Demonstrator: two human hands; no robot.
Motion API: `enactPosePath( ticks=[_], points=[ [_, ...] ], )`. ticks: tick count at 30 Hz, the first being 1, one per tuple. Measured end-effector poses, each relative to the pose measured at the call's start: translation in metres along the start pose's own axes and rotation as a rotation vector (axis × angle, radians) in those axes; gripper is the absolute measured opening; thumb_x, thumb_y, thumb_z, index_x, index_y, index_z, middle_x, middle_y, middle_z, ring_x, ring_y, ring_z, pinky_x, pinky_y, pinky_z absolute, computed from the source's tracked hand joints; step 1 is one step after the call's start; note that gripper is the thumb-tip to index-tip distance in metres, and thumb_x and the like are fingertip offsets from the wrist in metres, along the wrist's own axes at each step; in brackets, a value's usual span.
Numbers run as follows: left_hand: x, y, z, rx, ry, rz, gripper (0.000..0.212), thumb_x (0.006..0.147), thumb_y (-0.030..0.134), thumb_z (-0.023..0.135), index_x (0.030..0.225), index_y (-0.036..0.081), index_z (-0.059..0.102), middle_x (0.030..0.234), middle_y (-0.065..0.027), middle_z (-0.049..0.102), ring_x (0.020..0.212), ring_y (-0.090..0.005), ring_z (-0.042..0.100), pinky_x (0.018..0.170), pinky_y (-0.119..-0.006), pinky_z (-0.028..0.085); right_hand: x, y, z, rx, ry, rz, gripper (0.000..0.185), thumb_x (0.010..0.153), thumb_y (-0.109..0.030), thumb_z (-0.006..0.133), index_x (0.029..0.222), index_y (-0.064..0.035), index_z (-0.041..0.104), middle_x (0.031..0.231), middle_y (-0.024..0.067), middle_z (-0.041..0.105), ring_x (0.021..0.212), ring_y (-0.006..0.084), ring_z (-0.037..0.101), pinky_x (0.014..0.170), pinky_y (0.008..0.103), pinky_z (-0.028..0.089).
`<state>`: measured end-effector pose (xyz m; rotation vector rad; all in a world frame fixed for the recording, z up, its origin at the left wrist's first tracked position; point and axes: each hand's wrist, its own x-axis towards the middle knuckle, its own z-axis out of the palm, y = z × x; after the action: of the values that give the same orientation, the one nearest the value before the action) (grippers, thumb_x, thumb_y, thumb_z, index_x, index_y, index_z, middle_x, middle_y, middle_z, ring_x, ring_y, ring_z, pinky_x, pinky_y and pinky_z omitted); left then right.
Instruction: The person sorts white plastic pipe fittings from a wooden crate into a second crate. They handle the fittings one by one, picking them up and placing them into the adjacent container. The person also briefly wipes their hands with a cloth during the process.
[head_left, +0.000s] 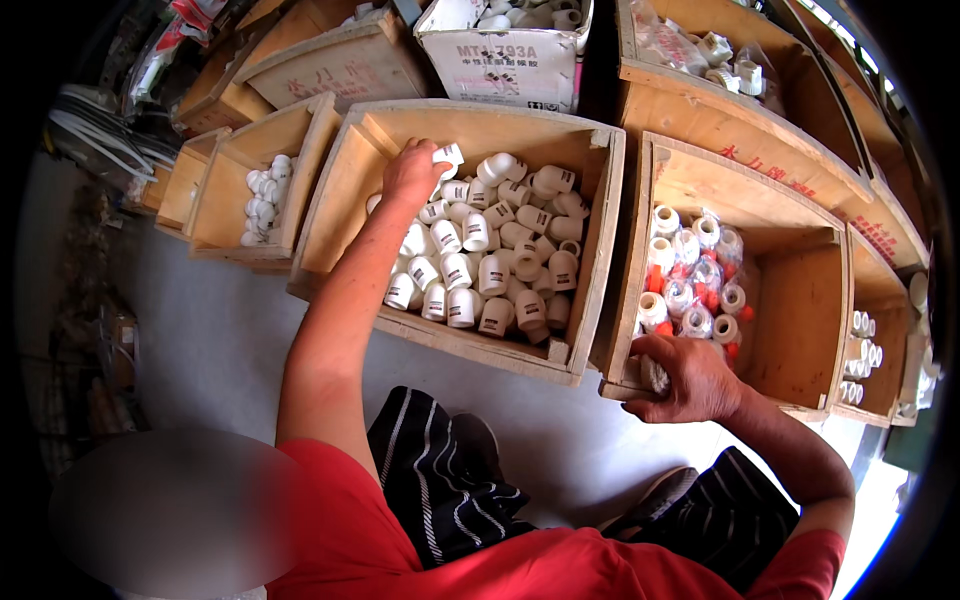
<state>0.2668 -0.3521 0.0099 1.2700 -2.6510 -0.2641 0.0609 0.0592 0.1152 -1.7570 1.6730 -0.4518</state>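
My left hand (411, 176) reaches to the back of a large wooden bin (459, 337) and grips a white plastic pipe cap (448, 156) bearing a printed label. Beneath it lies a heap of similar white pipe fittings (491, 274), most with small labels. My right hand (694, 382) is at the front left corner of the neighbouring wooden bin (799, 322), closed around a greyish, cloth-like bundle (655, 375). The fingers partly hide that bundle. Just behind this hand are bagged white valves (697, 277) with red handles.
A smaller bin (247, 150) with rounded white fittings (266, 199) stands at left. Behind are a printed cardboard box (502, 71) of fittings and more wooden bins (337, 64). Short white pipe pieces (862, 352) lie in a bin at far right. Grey floor (217, 322) shows below.
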Motion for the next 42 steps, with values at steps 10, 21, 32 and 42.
enactPosePath(
  ticks=[10, 21, 32, 42],
  points=[
    [0.010, -0.006, 0.041, -0.169, 0.017, -0.042, 0.029, 0.081, 0.017, 0.073, 0.107, 0.007, 0.063, 0.116, -0.0136, 0.061, 0.104, -0.0350, 0.060, 0.088, -0.046, 0.049, 0.002, 0.001, 0.000, 0.013, -0.014, 0.010, 0.061, 0.066, -0.034, 0.080, 0.115, -0.0031, 0.059, 0.097, 0.0152, 0.067, 0.087, 0.0328, 0.067, 0.076, 0.0410, 0.055],
    [0.013, -0.009, 0.053, -0.320, 0.066, -0.019, 0.028, 0.077, 0.011, 0.075, 0.102, 0.004, 0.066, 0.102, -0.0166, 0.066, 0.097, -0.0348, 0.062, 0.085, -0.041, 0.050, -0.001, 0.003, 0.002, 0.003, -0.001, 0.003, 0.061, 0.066, -0.034, 0.081, 0.113, -0.0032, 0.059, 0.095, 0.0146, 0.068, 0.084, 0.0330, 0.068, 0.074, 0.0406, 0.055],
    [-0.001, -0.023, 0.033, -0.640, -0.206, -0.087, 0.034, 0.083, 0.008, 0.071, 0.116, 0.003, 0.064, 0.100, -0.0096, 0.070, 0.091, -0.0170, 0.065, 0.084, -0.030, 0.051, -0.003, 0.003, 0.001, 0.006, -0.004, 0.020, 0.062, 0.068, -0.034, 0.079, 0.117, -0.0034, 0.058, 0.098, 0.0161, 0.069, 0.085, 0.0323, 0.069, 0.077, 0.0389, 0.056],
    [-0.031, 0.009, -0.011, -0.628, -0.790, 0.074, 0.044, 0.083, 0.001, 0.071, 0.125, 0.004, 0.061, 0.102, -0.0068, 0.067, 0.093, -0.0116, 0.063, 0.086, -0.027, 0.052, -0.002, 0.003, 0.004, 0.026, 0.026, 0.001, 0.058, 0.066, -0.032, 0.081, 0.112, -0.0033, 0.060, 0.093, 0.0171, 0.069, 0.084, 0.0343, 0.069, 0.076, 0.0405, 0.056]
  ],
)
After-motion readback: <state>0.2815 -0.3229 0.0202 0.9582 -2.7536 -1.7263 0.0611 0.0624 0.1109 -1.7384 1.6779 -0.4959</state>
